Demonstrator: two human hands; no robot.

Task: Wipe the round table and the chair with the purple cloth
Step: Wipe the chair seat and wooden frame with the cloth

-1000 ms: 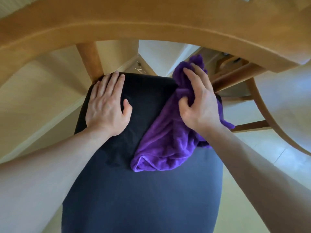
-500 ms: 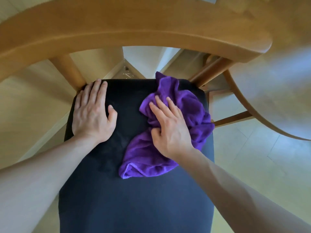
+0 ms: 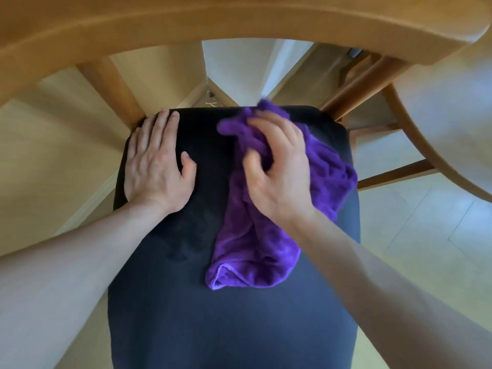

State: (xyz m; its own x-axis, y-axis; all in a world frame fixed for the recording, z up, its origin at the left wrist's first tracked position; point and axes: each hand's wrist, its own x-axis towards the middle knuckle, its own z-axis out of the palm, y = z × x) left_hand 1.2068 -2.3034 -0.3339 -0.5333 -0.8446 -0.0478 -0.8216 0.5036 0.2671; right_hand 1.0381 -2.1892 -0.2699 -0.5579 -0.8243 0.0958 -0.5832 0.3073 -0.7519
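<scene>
Purple cloth: the purple cloth point(image 3: 266, 235) lies bunched on the dark seat, right of the seat's middle, running from the back edge at 12 o'clock down to a folded end at about 6 o'clock of the bundle.
Right hand: the right hand point(image 3: 279, 171) sits on the upper half of the cloth, fingers bent into the folds and gripping the fabric; its fingertips are blurred.
Left hand: the left hand point(image 3: 157, 166) rests flat on the seat at 9 o'clock of the cloth, fingers straight and together, thumb out toward the cloth, holding nothing; hand and cloth are apart.
Chair seat: the chair seat point(image 3: 213, 315) is dark, padded, and fills the lower middle of the view.
Chair back: the curved wooden back rail point(image 3: 186, 20) arches across at 12 o'clock, with a wooden post point(image 3: 111, 89) coming down beside the left fingertips.
Tabletop: a pale round tabletop point(image 3: 450, 107) with a wooden rim lies at 2 o'clock, apart from the cloth.
Floor: light floor point(image 3: 426, 235) shows at 3 o'clock and 9 o'clock of the seat.
</scene>
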